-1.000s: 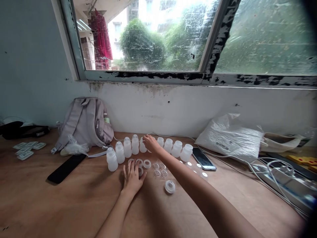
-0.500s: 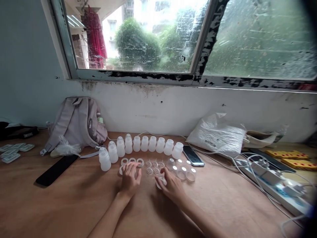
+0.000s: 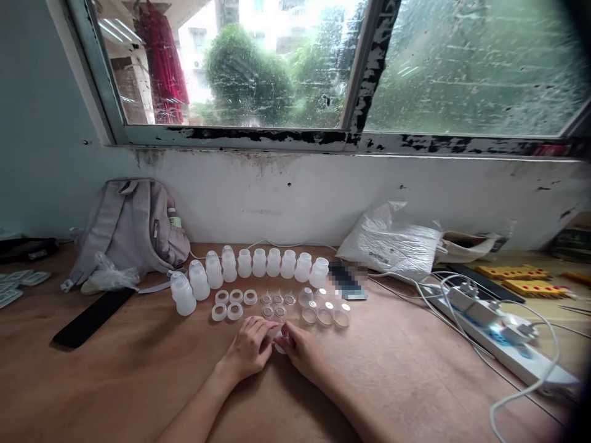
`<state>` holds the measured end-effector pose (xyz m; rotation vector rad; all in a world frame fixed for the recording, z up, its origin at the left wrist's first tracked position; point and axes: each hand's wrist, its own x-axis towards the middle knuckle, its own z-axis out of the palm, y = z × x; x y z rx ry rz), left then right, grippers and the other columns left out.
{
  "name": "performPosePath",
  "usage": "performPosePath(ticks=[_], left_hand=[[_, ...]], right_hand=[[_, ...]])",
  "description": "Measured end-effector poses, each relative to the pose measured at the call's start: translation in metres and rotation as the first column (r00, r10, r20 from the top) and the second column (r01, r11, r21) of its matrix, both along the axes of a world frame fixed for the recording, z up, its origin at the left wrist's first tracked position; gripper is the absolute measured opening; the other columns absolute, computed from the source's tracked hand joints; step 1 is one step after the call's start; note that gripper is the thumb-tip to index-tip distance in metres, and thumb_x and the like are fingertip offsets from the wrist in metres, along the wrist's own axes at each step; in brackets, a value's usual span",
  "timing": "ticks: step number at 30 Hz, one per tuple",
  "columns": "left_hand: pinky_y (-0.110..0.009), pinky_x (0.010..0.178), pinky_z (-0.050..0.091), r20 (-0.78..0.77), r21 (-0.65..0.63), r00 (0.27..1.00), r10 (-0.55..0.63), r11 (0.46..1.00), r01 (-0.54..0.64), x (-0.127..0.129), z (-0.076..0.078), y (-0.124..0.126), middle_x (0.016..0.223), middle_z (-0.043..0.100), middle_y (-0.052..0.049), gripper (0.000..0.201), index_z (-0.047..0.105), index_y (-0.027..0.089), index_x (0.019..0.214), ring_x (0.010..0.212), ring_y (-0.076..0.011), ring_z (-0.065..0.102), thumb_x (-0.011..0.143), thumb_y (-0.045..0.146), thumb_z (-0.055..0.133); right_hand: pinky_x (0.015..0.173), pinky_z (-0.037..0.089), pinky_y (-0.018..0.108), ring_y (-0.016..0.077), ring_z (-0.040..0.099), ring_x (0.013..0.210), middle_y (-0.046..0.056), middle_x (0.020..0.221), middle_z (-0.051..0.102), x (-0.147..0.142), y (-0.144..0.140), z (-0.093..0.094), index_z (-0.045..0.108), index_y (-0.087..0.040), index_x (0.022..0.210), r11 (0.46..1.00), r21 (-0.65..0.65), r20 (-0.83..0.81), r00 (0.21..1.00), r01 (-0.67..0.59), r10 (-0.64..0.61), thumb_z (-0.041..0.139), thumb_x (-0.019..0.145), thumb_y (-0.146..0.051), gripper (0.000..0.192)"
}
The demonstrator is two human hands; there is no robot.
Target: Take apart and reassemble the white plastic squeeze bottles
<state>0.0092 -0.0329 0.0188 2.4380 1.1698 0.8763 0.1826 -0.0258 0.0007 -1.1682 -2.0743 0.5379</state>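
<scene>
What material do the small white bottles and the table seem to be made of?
The small white bottles look like translucent, matte plastic: milky and softly lit through by the window. The table looks like wood or wood veneer, smooth with a dull sheen: brown with faint grain streaks. Which of the two cannot be told.
</scene>
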Motion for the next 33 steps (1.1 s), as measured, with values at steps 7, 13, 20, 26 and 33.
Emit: performPosePath(ticks=[7,13,20,26,33], left_hand=[[-0.038,0.087,0.036,0.005,-0.009,1.000,-0.018,1.000,0.018,-0.002,-0.003,0.001,0.100,0.057,-0.007,0.038,0.051,0.021,0.110,0.097,-0.0232,0.046,0.073,0.015,0.048],[-0.038,0.087,0.036,-0.009,-0.018,0.999,-0.051,0.999,0.051,-0.002,-0.003,0.000,0.101,0.057,-0.007,0.040,0.050,0.022,0.111,0.097,-0.0233,0.046,0.072,0.016,0.050],[-0.035,0.087,0.036,-0.080,0.022,0.995,-0.058,0.998,0.060,0.003,-0.004,-0.003,0.103,0.055,-0.004,0.039,0.048,0.022,0.110,0.097,-0.0202,0.046,0.072,0.024,0.055],[-0.034,0.086,0.037,-0.083,0.056,0.996,-0.042,0.997,0.047,0.004,-0.004,-0.003,0.100,0.057,-0.003,0.029,0.050,0.021,0.101,0.095,-0.0187,0.048,0.074,0.030,0.055],[-0.035,0.085,0.037,-0.061,0.084,0.996,0.060,0.995,-0.055,0.004,0.001,-0.002,0.096,0.057,-0.004,0.029,0.051,0.021,0.097,0.093,-0.0198,0.048,0.070,0.028,0.059]], right_hand=[[0.047,0.029,0.021,0.0106,0.041,0.047,-0.003,0.053,0.049,0.000,0.003,-0.006,0.044,-0.022,0.065,1.000,0.008,0.025,1.000,-0.002,0.002,0.046,0.078,-0.028,0.015],[0.045,0.027,0.020,0.0085,0.036,0.045,-0.004,0.051,0.047,0.000,0.007,-0.016,0.043,-0.020,0.061,0.998,0.036,0.002,0.999,0.047,-0.047,0.052,0.072,-0.027,0.016],[0.044,0.027,0.018,0.0075,0.036,0.046,-0.006,0.053,0.042,0.001,0.006,-0.016,0.038,-0.020,0.064,0.999,0.020,0.021,0.999,0.042,-0.043,0.053,0.072,-0.029,0.019],[0.045,0.028,0.018,0.0081,0.038,0.047,-0.006,0.055,0.044,0.001,0.005,-0.014,0.037,-0.020,0.068,1.000,0.024,0.016,1.000,0.015,-0.016,0.053,0.073,-0.031,0.020],[0.054,0.037,0.021,0.0106,0.046,0.055,-0.001,0.068,0.051,0.001,-0.001,-0.005,0.039,-0.020,0.085,0.997,0.060,-0.033,0.999,-0.039,0.041,0.038,0.085,-0.028,0.008]])
